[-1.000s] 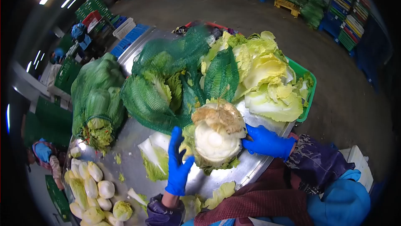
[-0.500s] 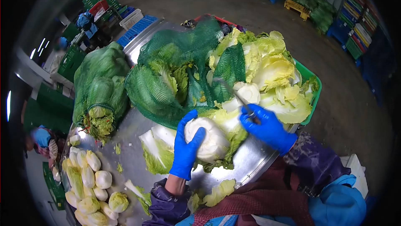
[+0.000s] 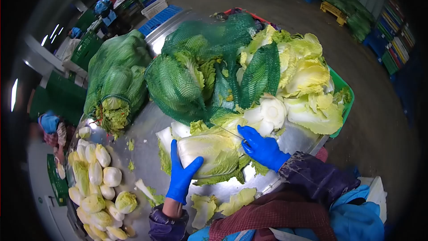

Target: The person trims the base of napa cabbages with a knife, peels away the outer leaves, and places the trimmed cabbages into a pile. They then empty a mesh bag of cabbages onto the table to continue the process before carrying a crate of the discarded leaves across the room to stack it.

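Note:
My left hand (image 3: pixel 182 174), in a blue glove, grips the white base end of a napa cabbage (image 3: pixel 209 154) that lies on its side on the metal table (image 3: pixel 151 152). In my gloved right hand (image 3: pixel 263 147), the fingers are closed round a knife (image 3: pixel 232 132), whose thin blade points left over the cabbage's leafy end. Just beyond that hand is a cut cabbage stump (image 3: pixel 271 112) with its pale round base showing. Loose leaves lie under and around the held cabbage.
Green mesh bags of cabbages (image 3: pixel 178 85) stand behind, with another mesh bag (image 3: pixel 118 76) at the left. Small trimmed cabbages (image 3: pixel 96 178) are piled at the lower left. A green crate (image 3: pixel 347 111) heaped with leaves (image 3: pixel 307 76) is at the right. Two people are in the left background.
The held cabbage has turned from base toward me to lying lengthwise. My right hand has moved left and down, bringing the knife over its leafy end. The camera view has shifted.

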### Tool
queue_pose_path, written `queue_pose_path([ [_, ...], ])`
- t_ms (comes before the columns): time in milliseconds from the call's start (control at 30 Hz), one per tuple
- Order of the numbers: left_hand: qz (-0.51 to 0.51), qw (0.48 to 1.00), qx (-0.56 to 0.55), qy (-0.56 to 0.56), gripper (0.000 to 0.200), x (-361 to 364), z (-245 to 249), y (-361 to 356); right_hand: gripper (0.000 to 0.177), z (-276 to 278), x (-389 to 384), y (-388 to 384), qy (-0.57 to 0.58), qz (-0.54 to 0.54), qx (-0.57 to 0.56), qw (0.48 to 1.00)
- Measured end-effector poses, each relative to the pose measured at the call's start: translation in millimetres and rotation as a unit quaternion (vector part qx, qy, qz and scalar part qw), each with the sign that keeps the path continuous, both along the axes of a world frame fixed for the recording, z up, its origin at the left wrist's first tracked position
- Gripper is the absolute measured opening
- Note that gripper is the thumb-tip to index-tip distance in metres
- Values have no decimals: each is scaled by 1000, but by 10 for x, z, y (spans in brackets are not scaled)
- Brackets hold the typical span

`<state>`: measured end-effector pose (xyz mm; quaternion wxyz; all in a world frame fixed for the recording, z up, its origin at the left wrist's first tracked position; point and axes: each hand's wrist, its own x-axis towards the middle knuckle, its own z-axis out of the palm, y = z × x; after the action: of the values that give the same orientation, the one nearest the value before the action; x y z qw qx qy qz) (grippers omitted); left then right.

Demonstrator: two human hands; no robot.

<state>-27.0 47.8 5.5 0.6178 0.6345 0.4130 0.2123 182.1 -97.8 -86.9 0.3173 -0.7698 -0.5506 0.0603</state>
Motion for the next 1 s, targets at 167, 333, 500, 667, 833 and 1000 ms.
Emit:
queue_pose_path([
  [167, 53, 996, -64, -36, 82, -156, -142, 52, 30, -341, 550, -30, -52, -104, -28, 993],
  [333, 71, 990, -70, -102, 80, -449, -157, 82, 28, -393, 667, -23, -79, -101, -35, 991],
  [500, 23, 991, 113, -60, 101, -563, 670, 127, 28, -354, 693, -38, -49, -86, -14, 995],
  [667, 10, 985, 151, -82, 110, -750, 1561, 165, 27, 200, 732, -19, 93, -17, -175, 980],
  [833, -161, 977, 124, -69, 112, -545, 1702, 229, 46, 1003, 71, 310, 522, 166, 93, 831],
  [1000, -371, 913, 170, 30, 100, 50, 1257, 185, 70, 1308, -120, 270, 500, 217, 27, 838],
])
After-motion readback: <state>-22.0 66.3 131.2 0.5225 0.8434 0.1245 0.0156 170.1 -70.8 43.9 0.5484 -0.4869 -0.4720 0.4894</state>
